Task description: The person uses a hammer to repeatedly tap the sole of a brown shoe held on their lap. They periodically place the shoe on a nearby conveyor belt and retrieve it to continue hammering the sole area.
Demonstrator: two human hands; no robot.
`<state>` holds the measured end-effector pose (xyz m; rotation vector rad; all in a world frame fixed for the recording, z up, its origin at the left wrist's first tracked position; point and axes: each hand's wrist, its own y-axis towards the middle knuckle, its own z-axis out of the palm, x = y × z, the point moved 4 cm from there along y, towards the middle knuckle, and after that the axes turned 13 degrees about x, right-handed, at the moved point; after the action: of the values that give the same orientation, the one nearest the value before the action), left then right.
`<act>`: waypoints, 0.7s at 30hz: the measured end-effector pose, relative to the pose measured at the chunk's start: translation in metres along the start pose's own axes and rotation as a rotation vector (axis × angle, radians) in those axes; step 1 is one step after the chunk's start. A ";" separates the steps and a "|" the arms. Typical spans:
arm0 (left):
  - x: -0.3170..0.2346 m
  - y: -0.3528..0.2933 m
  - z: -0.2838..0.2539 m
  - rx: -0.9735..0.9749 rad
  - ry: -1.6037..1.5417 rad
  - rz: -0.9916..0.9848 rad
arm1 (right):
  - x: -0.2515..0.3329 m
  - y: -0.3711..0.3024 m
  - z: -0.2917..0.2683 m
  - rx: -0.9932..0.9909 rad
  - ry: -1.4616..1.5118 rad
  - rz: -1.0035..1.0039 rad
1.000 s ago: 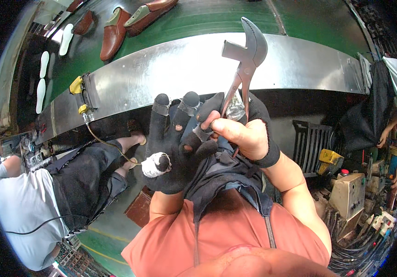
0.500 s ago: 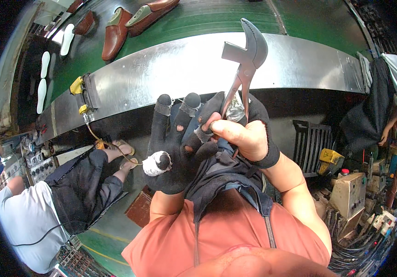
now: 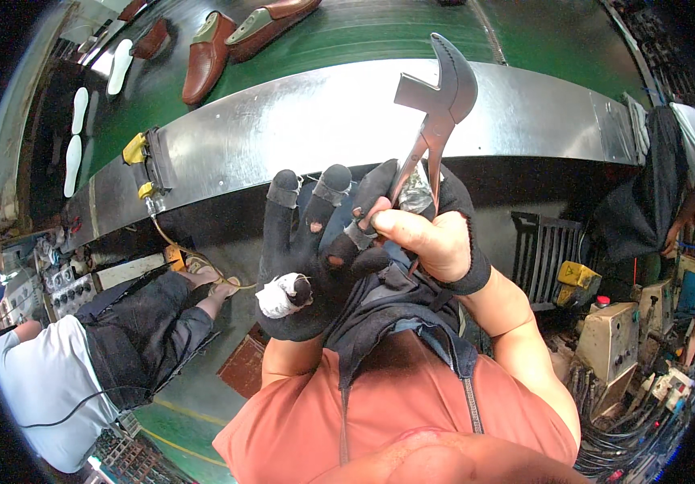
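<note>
My right hand [image 3: 436,250], in a black glove with a bare thumb, is closed round the handles of metal lasting pincers [image 3: 436,113]. Their curved jaws and hammer-like stub point up and away from me, over a metal ledge. Something silvery and crinkled [image 3: 414,194] shows between the handles. Beside it, my left hand [image 3: 311,250] wears a worn black glove with holes and frayed fingertips. Two of its fingers stretch out apart, and the others bend toward my right fingertips, seemingly touching them. White wrapping [image 3: 277,297] covers one digit of the left hand.
Beyond the metal ledge [image 3: 541,109] runs a green belt [image 3: 347,36] with brown shoes [image 3: 206,60] and white insoles [image 3: 73,165]. A yellow-and-black device [image 3: 135,151] with a hose is fixed to the ledge. Another person [image 3: 81,371] is at left; machines [image 3: 610,339] stand at right.
The pincers have shifted slightly to the right in my right hand's grip. My left hand's wrapped digit has turned a little. The brown shoes have drifted slightly rightward.
</note>
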<state>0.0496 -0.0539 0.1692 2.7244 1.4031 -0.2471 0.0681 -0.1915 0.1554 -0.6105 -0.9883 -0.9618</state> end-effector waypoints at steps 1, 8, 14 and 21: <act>0.000 0.001 0.000 0.008 0.003 0.005 | 0.000 0.000 0.000 -0.012 -0.002 -0.012; -0.005 0.001 -0.013 -0.117 0.038 -0.005 | -0.006 -0.001 -0.001 -0.024 -0.036 -0.054; -0.001 -0.010 -0.003 -0.156 0.126 -0.161 | -0.006 -0.002 0.002 -0.048 -0.040 -0.104; -0.002 -0.014 -0.004 -0.158 0.092 -0.231 | -0.006 -0.005 0.003 -0.055 -0.060 -0.109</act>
<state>0.0376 -0.0468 0.1735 2.4771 1.6850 -0.0203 0.0610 -0.1890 0.1514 -0.6399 -1.0598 -1.0748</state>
